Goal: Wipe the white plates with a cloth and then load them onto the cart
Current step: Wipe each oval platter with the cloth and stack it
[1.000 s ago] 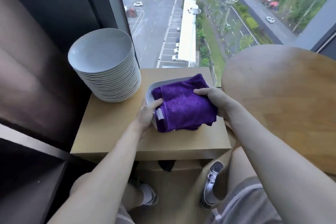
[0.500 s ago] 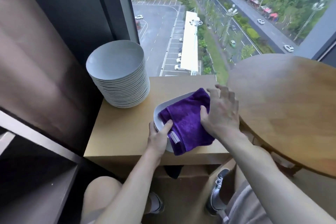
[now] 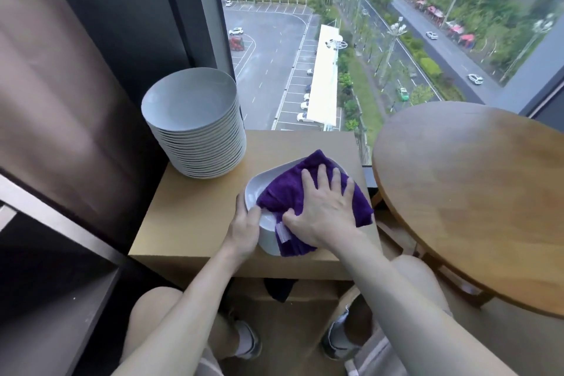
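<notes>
A white plate (image 3: pixel 255 192) is tilted up over the small wooden table (image 3: pixel 189 217). My left hand (image 3: pixel 245 227) grips its near left rim, thumb on the upper face. A folded purple cloth (image 3: pixel 287 189) covers most of the plate. My right hand (image 3: pixel 323 207) presses flat on the cloth, fingers spread and pointing away from me. A tall stack of white plates (image 3: pixel 198 128) stands at the table's back left corner. No cart is in view.
A round wooden table (image 3: pixel 476 192) stands close on the right. A dark wall and dark shelving (image 3: pixel 55 299) are on the left. A floor-to-ceiling window is right behind the small table. My knees and shoes are below the table's front edge.
My right hand went from pinching the cloth's right edge to lying flat on top of it and slid left across the plate. My left hand kept hold of the rim.
</notes>
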### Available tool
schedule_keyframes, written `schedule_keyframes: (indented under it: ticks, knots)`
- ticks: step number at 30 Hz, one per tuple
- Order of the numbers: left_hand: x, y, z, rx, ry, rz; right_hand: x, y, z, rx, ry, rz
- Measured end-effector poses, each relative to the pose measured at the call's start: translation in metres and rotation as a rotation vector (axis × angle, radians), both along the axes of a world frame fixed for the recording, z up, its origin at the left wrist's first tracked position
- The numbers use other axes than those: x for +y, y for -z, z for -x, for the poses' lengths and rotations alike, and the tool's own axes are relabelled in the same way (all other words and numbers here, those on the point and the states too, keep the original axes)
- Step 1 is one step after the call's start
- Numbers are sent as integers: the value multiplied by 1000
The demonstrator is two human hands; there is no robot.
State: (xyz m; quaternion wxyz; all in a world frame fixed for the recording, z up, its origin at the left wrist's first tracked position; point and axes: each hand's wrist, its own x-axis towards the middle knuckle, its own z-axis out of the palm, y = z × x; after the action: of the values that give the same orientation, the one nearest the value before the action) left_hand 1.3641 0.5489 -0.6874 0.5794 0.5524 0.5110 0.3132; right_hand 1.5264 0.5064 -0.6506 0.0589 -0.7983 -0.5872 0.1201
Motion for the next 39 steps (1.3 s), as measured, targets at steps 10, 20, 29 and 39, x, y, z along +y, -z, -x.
schedule_keyframes:
  ticks: [10,20,29,39]
  knots:
    - [2,-1,0,123,87,-148,18,-14,-47,165,-108,-125]
    - [10,-6,7,245,234,-156,22,-16,-45,115,-133,-41]
    - [11,8,4,133,206,-159,28,-27,-33,130,-259,58]
    - [12,-1,3,72,223,-124,27,-40,-14,128,-521,104]
